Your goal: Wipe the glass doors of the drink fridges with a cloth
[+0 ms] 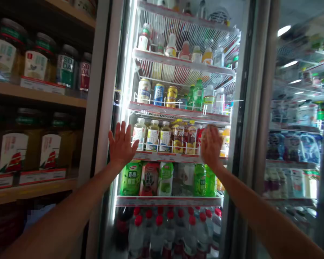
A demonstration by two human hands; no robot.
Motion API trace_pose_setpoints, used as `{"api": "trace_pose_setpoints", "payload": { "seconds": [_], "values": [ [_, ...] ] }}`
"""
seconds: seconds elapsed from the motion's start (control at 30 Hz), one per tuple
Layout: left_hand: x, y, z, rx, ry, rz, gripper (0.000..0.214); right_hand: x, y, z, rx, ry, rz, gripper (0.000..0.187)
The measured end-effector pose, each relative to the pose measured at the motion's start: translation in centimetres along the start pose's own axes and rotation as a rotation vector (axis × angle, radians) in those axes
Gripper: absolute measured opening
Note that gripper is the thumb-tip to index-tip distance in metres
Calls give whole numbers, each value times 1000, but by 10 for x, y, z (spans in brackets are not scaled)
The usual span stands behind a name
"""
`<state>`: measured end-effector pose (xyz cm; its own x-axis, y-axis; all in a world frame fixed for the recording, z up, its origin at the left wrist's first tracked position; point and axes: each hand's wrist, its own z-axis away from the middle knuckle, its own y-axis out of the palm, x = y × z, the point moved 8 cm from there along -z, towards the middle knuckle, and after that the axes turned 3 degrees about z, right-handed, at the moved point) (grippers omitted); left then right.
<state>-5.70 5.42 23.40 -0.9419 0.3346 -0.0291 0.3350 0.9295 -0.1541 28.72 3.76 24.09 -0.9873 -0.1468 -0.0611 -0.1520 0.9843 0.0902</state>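
Note:
A lit drinks fridge with a metal frame (261, 108) stands in front of me, its shelves lined with bottles and cans. My left hand (121, 145) is raised at the fridge's left side, palm forward, fingers spread, holding nothing. Nearest to it are a pale-labelled tea bottle (139, 133) and a large green drink bottle (131, 178). On the right, my right hand (211, 145) is up with its fingers stretched, blurred by motion and with nothing visible in it. It covers part of a shelf near an orange drink bottle (226, 141). Whether either hand touches glass, I cannot tell.
Wooden shelves (37, 94) at left carry large jar-like bottles (37, 59) and price tags. Higher in the fridge are cans (158, 94) and green bottles (198, 94); red-capped bottles (158, 230) fill the bottom. More drinks shelves (291, 163) show at right, with light reflections.

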Motion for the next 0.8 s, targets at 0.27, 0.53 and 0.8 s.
{"api": "trace_pose_setpoints", "payload": {
  "seconds": [0.27,0.53,0.8],
  "values": [
    [2,1,1,2,-13,-16,66,23,7,-20,37,-94,16,56],
    [2,2,1,19,-17,18,67,98,25,3,233,-541,-67,63],
    [2,1,1,-2,-10,13,67,70,25,-23,207,-124,32,63]
  ]
}}
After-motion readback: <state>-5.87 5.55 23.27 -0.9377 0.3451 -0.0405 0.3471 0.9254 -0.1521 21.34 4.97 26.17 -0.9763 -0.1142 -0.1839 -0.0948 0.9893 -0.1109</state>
